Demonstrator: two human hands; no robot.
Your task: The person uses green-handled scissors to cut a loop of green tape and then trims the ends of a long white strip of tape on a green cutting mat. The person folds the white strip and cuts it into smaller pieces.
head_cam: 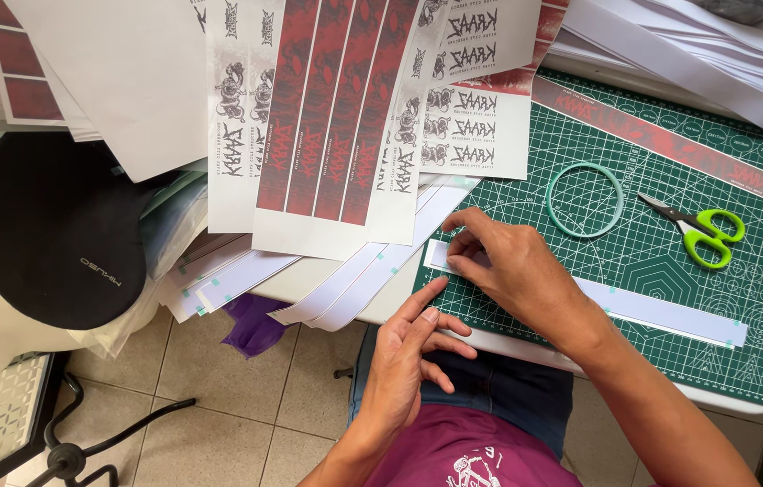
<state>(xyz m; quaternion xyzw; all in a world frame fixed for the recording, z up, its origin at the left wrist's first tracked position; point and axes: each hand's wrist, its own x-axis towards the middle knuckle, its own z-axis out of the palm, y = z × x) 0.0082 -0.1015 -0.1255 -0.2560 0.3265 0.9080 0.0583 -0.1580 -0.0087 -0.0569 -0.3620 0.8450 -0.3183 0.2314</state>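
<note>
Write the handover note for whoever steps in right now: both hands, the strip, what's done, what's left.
Right hand: fingertips press the left end of the long white paper strip lying on the green cutting mat.
Left hand: open, index fingertip near that end at the mat's edge, holding nothing.
Green scissors and a tape ring lie on the mat, untouched.
Done: strip laid flat.
Left: cannot tell; printed sheets wait above.

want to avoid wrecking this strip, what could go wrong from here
The right hand presses only one end of the white strip; the far end lies free on the mat, so it may skew. The left hand sits at the mat's edge, barely steadying it. The printed sheets overhang the table and could slide off.
</note>
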